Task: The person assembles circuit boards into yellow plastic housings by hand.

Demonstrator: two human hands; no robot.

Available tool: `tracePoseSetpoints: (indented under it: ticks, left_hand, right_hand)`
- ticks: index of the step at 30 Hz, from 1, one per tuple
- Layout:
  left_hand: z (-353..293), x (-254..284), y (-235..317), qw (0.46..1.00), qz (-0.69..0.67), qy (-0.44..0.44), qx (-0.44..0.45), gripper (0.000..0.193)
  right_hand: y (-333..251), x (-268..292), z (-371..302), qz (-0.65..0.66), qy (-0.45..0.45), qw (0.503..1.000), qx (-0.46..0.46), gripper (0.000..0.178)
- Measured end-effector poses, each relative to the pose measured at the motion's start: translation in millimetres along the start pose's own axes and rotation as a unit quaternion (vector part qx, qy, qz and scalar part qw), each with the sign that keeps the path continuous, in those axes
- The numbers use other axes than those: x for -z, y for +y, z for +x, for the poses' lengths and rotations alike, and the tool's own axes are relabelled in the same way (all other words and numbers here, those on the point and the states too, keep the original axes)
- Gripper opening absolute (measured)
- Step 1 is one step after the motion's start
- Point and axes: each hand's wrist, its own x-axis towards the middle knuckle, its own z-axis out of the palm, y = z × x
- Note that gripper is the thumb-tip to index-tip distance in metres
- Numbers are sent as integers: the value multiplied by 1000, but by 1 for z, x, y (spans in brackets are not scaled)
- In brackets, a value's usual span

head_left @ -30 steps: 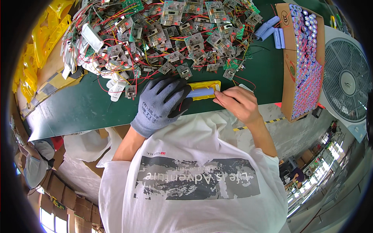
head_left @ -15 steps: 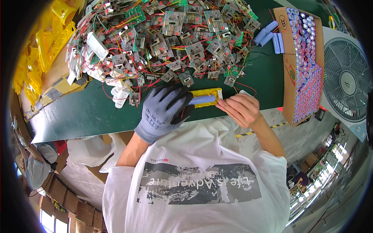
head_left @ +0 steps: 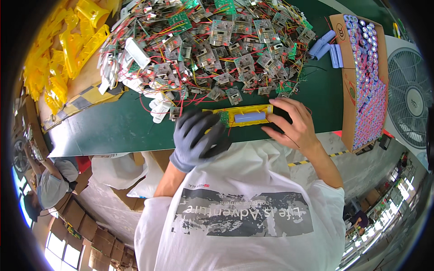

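Near the front edge of the green table (head_left: pixel 108 137) is a yellow casing (head_left: pixel 249 110), with a blue cell (head_left: pixel 250 118) and a small green board (head_left: pixel 224 117) inside. At its left end, the gloved left hand (head_left: pixel 199 137) is blurred, its grip impossible to tell; around the right end, the bare right hand (head_left: pixel 294 125) has its thumb and fingers spread wide.

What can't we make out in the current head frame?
All in the head view:
- Left end of the yellow casing: covered by the gloved left hand.
- Fingertip contact of the right hand with the casing: too small to tell.
- Far side of the circuit board pile: cut off by the top edge.
- Lower part of the carton's contents: hidden under the top cells.
- Fan's right side: cut off at the dark rim.
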Motion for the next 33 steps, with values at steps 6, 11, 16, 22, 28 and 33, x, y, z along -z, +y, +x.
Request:
tracePoseSetpoints:
  ticks: [6,11,16,22,28,33]
  left_hand:
    - [-41,19,25,992,43,-38,114,30]
    - [-35,25,36,987,-16,-131,91,23]
    - [-30,-5,30,990,-91,-61,84,48]
    - [19,-23,66,829,-430,219,282,71]
    - [49,-28,58,845,-421,206,259,94]
    - [48,-14,40,775,-491,196,346,98]
  right_hand:
    - [4,-13,3,75,10,996,-48,46]
    - [-11,-10,-10,134,110,985,-21,36]
    - [-43,-31,-26,170,247,949,-93,44]
    - [-68,-31,13,125,337,930,-77,47]
    - [-71,-23,32,124,281,949,-67,48]
    - [-25,31,74,118,143,977,108,30]
